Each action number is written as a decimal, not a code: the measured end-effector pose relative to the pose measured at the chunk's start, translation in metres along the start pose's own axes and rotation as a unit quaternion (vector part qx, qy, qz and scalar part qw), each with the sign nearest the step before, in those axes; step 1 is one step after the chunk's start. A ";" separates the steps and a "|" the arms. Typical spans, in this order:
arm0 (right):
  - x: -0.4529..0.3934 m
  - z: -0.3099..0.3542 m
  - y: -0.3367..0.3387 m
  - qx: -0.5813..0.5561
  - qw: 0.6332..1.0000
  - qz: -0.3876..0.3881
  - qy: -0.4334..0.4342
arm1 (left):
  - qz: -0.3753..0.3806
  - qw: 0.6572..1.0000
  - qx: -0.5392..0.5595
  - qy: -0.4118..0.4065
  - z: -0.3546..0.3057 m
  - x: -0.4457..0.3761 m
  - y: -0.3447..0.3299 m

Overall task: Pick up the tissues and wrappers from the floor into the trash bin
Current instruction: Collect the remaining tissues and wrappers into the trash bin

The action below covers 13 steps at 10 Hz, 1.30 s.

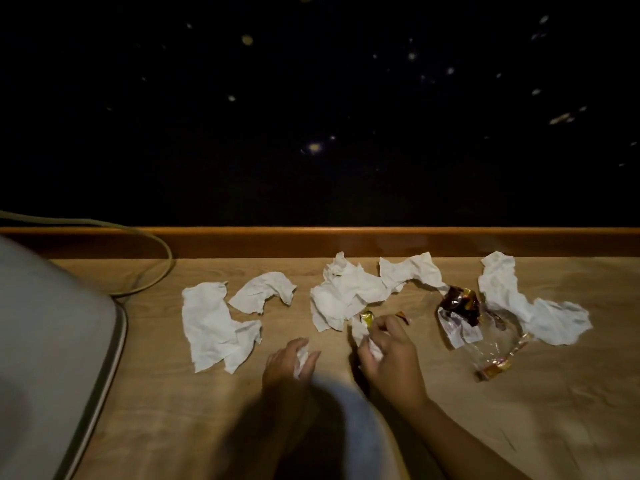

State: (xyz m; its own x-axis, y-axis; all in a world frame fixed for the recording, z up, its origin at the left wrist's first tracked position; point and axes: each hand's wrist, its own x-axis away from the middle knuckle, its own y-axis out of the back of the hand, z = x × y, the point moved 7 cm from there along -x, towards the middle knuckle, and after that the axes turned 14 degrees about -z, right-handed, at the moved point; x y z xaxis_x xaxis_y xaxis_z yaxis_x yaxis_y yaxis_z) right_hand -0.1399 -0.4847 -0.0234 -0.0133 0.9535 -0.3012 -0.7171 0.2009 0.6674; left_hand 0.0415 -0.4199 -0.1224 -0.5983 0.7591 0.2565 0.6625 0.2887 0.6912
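Several crumpled white tissues lie in a row on the wooden floor [173, 403]: one at the left [207, 323], one beside it [263, 292], a big one in the middle [343, 296], one behind [412, 271] and one at the right [512, 299]. A dark brown and gold wrapper [459, 306] and a clear plastic wrapper [491, 351] lie between them. My left hand [287, 362] is closed on a small white tissue wad [302, 362]. My right hand [391, 355] grips a white tissue with a gold wrapper [366, 318] at its fingertips. No trash bin is visible.
A wooden baseboard [346, 242] runs along a dark speckled wall behind the litter. A large grey-white rounded object [45, 341] fills the left side. A pale cable [159, 251] curves along the floor near it. A small orange scrap [401, 315] lies by my right fingers.
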 end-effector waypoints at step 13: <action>0.009 -0.015 -0.035 0.049 0.989 -0.115 -0.080 | -0.194 0.969 0.142 -0.049 -0.003 -0.021 0.098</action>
State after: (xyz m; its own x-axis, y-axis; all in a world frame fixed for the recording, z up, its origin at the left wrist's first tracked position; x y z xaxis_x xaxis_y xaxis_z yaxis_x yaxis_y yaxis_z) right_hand -0.1254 -0.4861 -0.0596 0.2584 0.9019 -0.3463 -0.6179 0.4298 0.6584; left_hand 0.1176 -0.4092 -0.0585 -0.7910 0.6089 -0.0599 0.5022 0.7021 0.5049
